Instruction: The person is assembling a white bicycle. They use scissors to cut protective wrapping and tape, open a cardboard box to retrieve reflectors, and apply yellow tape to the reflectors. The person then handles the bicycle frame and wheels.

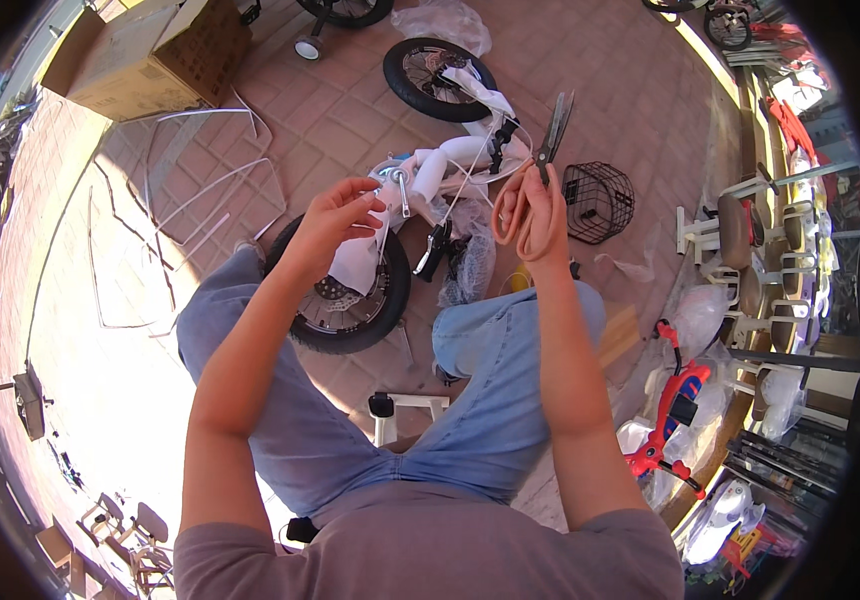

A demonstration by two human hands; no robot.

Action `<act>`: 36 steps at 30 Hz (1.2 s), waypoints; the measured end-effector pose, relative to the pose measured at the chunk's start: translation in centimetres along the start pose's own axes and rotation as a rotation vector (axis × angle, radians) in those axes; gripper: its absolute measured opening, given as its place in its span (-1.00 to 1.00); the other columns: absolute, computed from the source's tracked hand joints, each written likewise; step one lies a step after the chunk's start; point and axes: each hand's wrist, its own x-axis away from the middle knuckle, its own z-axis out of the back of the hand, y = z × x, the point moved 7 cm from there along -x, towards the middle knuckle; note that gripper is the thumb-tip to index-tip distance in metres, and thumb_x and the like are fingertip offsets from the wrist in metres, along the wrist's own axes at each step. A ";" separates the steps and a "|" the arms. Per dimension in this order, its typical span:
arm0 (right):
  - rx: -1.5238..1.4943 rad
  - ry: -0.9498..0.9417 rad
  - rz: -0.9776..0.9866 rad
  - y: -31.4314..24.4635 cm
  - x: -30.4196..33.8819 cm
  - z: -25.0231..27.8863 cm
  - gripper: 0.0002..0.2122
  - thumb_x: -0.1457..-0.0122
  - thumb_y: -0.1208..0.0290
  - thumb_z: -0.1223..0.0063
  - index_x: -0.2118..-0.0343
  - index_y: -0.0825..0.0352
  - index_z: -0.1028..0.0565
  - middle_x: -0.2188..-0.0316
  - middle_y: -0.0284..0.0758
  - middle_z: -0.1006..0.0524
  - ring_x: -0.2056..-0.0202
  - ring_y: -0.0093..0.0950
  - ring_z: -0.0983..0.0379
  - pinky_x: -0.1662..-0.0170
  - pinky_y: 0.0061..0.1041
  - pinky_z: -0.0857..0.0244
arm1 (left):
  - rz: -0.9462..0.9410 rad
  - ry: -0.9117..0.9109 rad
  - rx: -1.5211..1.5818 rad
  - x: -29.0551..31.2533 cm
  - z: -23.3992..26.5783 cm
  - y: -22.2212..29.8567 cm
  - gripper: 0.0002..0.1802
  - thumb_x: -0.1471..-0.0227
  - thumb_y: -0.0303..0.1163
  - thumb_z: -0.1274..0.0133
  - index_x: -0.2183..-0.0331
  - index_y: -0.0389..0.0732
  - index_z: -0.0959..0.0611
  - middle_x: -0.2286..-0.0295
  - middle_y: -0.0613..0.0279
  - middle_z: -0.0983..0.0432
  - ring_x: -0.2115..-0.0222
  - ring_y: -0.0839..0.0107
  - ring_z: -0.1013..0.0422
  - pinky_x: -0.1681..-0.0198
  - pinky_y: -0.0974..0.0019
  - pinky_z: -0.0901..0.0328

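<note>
Upright in my right hand is a pair of scissors with tan-orange handle loops; the dark scissors blades point away from me, slightly apart. My left hand hovers over the partly wrapped bike, its fingers loosely bent and apart, with nothing visible in them. Beneath both hands lies the bike frame, white and padded with white foam wrap. One spoked wheel with a black tyre is near my left leg; another wheel lies farther off. A metal crank arm shows just right of my left fingers.
A black wire basket stands right of the scissors. Cut white straps are strewn on the paving at left, before a large cardboard box. Clear plastic wrap hangs by the frame. A red-and-blue ride-on toy lies at right.
</note>
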 end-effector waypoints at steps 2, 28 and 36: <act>-0.094 0.024 -0.047 1.1 -0.7 0.5 -0.68 -0.25 0.10 0.13 0.38 0.31 -0.34 0.67 -0.38 -0.33 0.65 -0.57 -0.25 0.59 -0.61 -0.18 | 0.010 0.005 -0.020 -0.2 0.2 0.0 -0.62 -0.15 -0.26 0.05 0.04 -0.24 -0.44 0.29 0.24 -0.48 0.33 0.53 -0.41 0.21 0.44 -0.34; -0.386 0.011 -0.207 2.3 -1.3 2.2 -0.58 -0.19 -0.08 0.14 0.43 0.27 -0.41 0.60 -0.39 -0.38 0.57 -0.51 -0.30 0.52 -0.54 -0.19 | 0.052 0.070 -0.128 -1.6 0.8 -2.0 -0.62 -0.12 -0.24 0.02 0.06 -0.23 -0.46 0.29 0.24 -0.48 0.34 0.50 -0.41 0.22 0.43 -0.32; -0.359 0.043 -0.225 2.6 -1.7 2.5 -0.57 -0.21 -0.07 0.17 0.44 0.28 -0.40 0.60 -0.39 -0.38 0.57 -0.50 -0.30 0.53 -0.54 -0.20 | 0.046 0.049 -0.129 -1.7 0.5 -1.9 -0.61 -0.12 -0.24 0.02 0.06 -0.24 -0.46 0.29 0.24 -0.48 0.33 0.50 -0.41 0.21 0.42 -0.33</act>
